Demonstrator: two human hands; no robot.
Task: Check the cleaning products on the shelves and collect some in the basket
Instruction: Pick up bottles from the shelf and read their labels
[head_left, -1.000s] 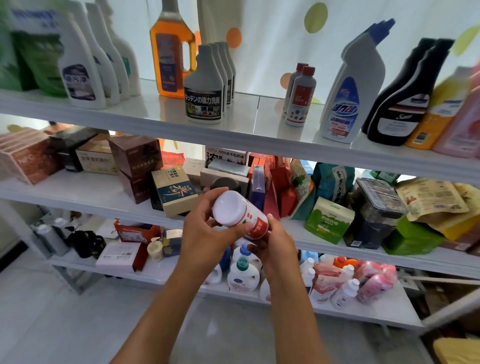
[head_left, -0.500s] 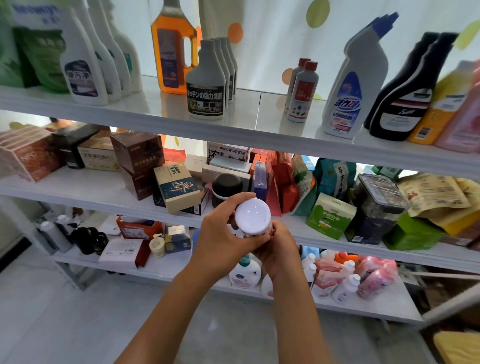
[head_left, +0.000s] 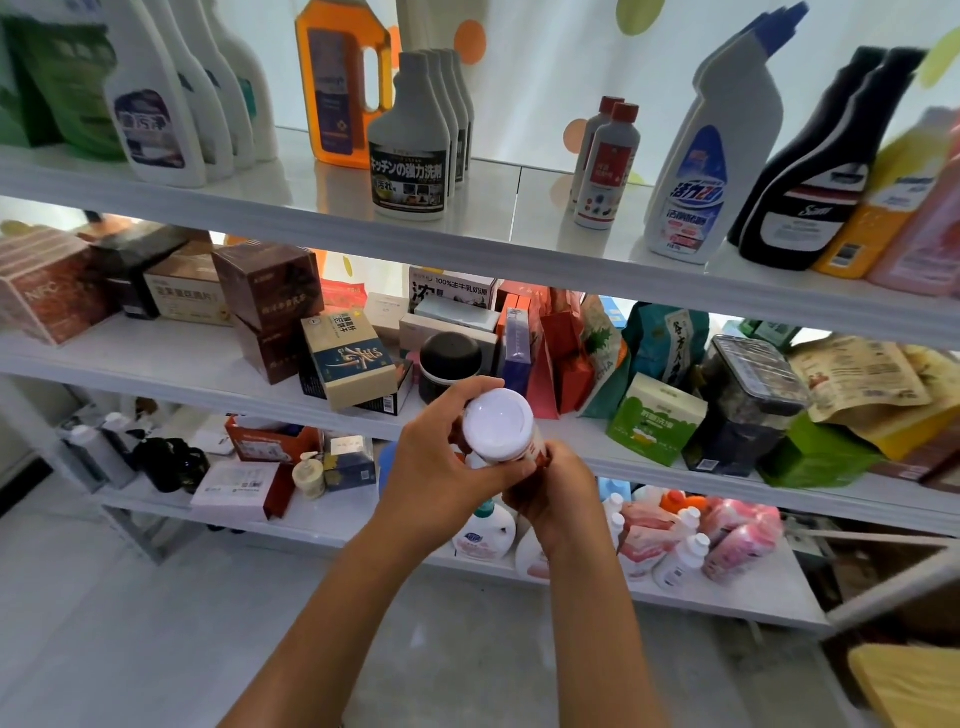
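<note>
White-bottomed bottle (head_left: 500, 425) w/ red label at frame center, base toward cam; left hand (head_left: 441, 467) grips its side, right hand (head_left: 558, 491) holds lower end, in front of mid shelf (head_left: 171, 364).

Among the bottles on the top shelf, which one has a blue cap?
The tall white angled-neck bottle with the blue label, right of the two small red-capped bottles. Its neighbours have red, grey or black tops.

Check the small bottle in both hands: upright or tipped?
Tipped. The small bottle shows its white round base to the camera, gripped by the left hand and right hand.
</note>
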